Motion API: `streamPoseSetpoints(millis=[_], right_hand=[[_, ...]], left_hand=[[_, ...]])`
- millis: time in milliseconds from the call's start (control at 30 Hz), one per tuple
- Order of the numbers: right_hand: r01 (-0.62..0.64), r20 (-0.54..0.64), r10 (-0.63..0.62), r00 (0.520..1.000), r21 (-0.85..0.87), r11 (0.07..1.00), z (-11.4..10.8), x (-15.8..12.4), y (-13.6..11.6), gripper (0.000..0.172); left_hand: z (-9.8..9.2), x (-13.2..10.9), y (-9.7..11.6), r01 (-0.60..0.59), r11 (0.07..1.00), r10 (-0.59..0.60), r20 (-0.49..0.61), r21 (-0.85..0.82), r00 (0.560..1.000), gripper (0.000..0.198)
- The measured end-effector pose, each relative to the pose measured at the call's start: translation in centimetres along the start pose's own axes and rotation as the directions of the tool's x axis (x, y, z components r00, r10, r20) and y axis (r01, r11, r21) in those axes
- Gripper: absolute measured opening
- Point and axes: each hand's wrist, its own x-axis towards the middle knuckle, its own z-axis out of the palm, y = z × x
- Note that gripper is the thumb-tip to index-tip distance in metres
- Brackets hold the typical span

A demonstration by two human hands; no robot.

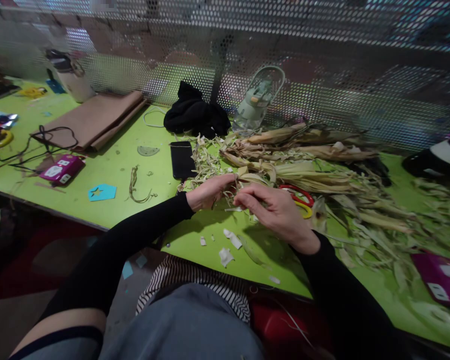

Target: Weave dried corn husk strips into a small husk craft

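Observation:
My left hand (pixel 211 191) and my right hand (pixel 275 210) meet over the green table (pixel 112 175), both pinched on thin strips of dried corn husk (pixel 237 187). A large pile of dried corn husks (pixel 303 160) lies just beyond the hands and spreads to the right. Red and yellow scissor handles (pixel 300 199) show behind my right hand. Small white husk scraps (pixel 227 247) lie on the table below the hands.
A black phone (pixel 182 159) lies left of the pile, a black cloth (pixel 197 116) and a clear bottle (pixel 257 100) behind it. Brown paper (pixel 93 120), a magenta box (pixel 62 169), a blue star cutout (pixel 102 192) and cables sit to the left. A perforated metal screen backs the table.

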Motion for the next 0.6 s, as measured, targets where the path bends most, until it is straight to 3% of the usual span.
streamPoseSetpoints(millis=[100,167,267,333,367,433,500,533,600], right_hand=[[0.007,0.021,-0.007,1.000,0.012,1.000,0.1,-0.2,-0.5,0.025],[-0.036,-0.025,0.037,0.999,0.042,0.998,-0.2,-0.4,-0.9,0.026],[-0.083,-0.159,0.081,0.984,-0.005,0.997,-1.9,-0.6,-1.2,0.027],[-0.093,-0.245,0.067,0.967,-0.096,0.991,-3.9,-0.5,-0.8,0.027],[-0.098,-0.286,0.057,0.957,-0.130,0.987,-5.0,-0.3,-0.4,0.027],[-0.148,-0.343,0.082,0.936,-0.169,0.974,-7.1,0.2,0.9,0.027],[-0.204,-0.286,0.148,0.947,-0.178,0.963,-8.2,0.8,2.5,0.033],[-0.226,-0.256,0.184,0.949,-0.144,0.963,-8.2,1.1,3.4,0.038],[-0.294,-0.119,0.285,0.951,-0.066,0.953,-7.4,1.4,4.9,0.045]], left_hand=[[-0.4,0.0,-0.1,-0.094,0.992,0.089,0.062,0.088,0.994,0.030],[-0.6,0.0,0.0,-0.230,0.934,0.211,0.100,0.274,0.972,0.032],[-0.9,-0.1,0.3,-0.426,0.675,0.351,0.246,0.602,0.903,0.025],[-0.9,-0.6,0.8,-0.508,0.540,0.298,0.412,0.671,0.861,0.021],[-0.8,-0.9,1.1,-0.543,0.522,0.240,0.497,0.658,0.834,0.019],[-0.7,-1.9,1.9,-0.589,0.563,0.150,0.628,0.580,0.763,0.019],[-0.5,-2.8,2.4,-0.575,0.666,0.123,0.689,0.476,0.714,0.024],[-0.5,-3.0,2.6,-0.538,0.734,0.126,0.695,0.415,0.708,0.028],[-0.7,-2.9,2.4,-0.444,0.867,0.232,0.606,0.226,0.761,0.039]])
